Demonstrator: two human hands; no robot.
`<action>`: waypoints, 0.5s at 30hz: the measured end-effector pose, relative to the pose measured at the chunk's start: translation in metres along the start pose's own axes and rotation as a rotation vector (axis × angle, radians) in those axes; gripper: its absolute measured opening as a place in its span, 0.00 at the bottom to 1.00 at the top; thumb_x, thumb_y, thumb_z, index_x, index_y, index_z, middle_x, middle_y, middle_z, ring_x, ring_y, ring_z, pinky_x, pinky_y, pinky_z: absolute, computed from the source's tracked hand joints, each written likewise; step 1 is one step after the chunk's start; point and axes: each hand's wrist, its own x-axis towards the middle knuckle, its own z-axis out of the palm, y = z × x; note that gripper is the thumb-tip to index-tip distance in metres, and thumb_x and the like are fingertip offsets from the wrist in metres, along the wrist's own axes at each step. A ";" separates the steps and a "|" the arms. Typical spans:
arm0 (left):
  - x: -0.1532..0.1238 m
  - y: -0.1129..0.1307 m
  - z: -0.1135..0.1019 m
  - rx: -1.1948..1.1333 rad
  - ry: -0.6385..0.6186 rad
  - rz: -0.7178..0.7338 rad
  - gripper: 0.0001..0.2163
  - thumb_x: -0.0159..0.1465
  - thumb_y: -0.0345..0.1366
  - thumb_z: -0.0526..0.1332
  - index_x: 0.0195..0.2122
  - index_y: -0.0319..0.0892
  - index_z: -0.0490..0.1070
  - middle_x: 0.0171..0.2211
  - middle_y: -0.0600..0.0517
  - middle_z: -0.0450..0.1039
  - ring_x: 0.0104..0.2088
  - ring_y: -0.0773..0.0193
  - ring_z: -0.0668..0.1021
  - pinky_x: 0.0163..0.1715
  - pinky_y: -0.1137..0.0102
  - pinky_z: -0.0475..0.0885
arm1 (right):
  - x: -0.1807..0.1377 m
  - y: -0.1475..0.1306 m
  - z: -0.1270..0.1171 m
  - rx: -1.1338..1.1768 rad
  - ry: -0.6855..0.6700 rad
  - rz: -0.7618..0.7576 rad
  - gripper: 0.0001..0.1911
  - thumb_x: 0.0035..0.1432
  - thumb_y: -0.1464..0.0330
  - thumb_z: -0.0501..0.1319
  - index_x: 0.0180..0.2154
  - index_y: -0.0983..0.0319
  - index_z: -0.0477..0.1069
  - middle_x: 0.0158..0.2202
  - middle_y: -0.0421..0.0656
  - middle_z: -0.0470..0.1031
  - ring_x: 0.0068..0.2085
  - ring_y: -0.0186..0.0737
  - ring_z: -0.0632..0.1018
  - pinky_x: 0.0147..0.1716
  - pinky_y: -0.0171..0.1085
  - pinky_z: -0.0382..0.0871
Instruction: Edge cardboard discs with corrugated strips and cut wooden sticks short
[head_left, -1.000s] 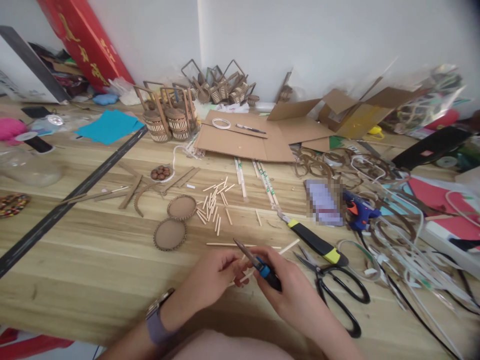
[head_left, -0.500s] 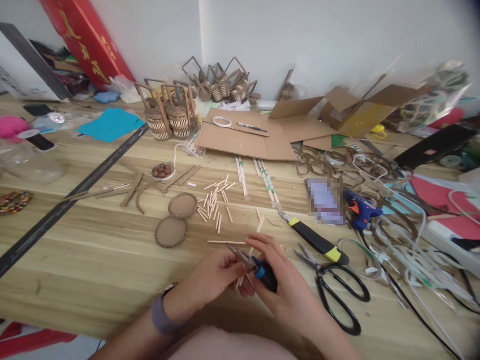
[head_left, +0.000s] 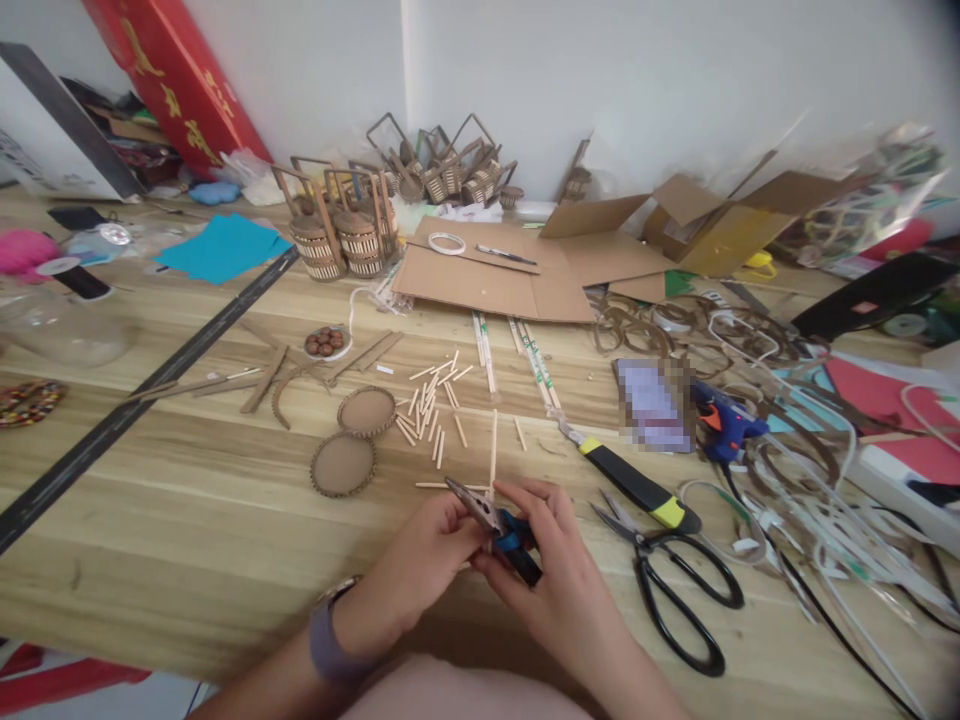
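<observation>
My right hand (head_left: 551, 545) is closed around the blue-and-black handles of long-nose pliers (head_left: 487, 512), whose jaws point up and left. A thin wooden stick (head_left: 493, 445) stands out beyond the pliers, passing behind or between the jaws. Beside the jaws my left hand (head_left: 431, 550) has its fingers pinched together at the stick's lower end, which is mostly hidden. Another long stick (head_left: 450, 486) lies flat just past my hands. Short cut sticks (head_left: 427, 400) are scattered farther off, next to two round cardboard discs (head_left: 343, 463) with braided rims.
Black-handled scissors (head_left: 667, 580) and a yellow-black cutting tool (head_left: 637, 485) lie to the right, near a blue glue gun (head_left: 727, 425) and tangled strips. Small lidded baskets (head_left: 341, 235) stand at the back by flat cardboard (head_left: 495, 285). A bowl of brown beads (head_left: 325, 343) sits left of centre.
The stick at the pliers has swung from a rightward slant to nearly straight away from me. My right hand and the pliers have shifted slightly left. Stick ends below the pliers are now hidden.
</observation>
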 end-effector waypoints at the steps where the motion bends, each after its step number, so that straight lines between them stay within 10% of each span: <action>1: -0.001 0.001 -0.002 0.026 -0.003 0.008 0.20 0.57 0.55 0.66 0.31 0.39 0.73 0.27 0.52 0.74 0.30 0.63 0.73 0.33 0.69 0.66 | -0.001 -0.001 -0.004 0.026 -0.032 0.024 0.24 0.54 0.70 0.62 0.54 0.58 0.66 0.50 0.49 0.68 0.52 0.48 0.74 0.50 0.46 0.72; 15: -0.020 0.012 -0.014 0.183 -0.185 -0.059 0.14 0.64 0.46 0.60 0.34 0.39 0.72 0.26 0.51 0.79 0.28 0.63 0.78 0.34 0.70 0.68 | -0.027 -0.006 -0.063 0.571 -0.558 0.713 0.14 0.47 0.62 0.63 0.37 0.60 0.73 0.35 0.41 0.73 0.36 0.38 0.72 0.34 0.34 0.64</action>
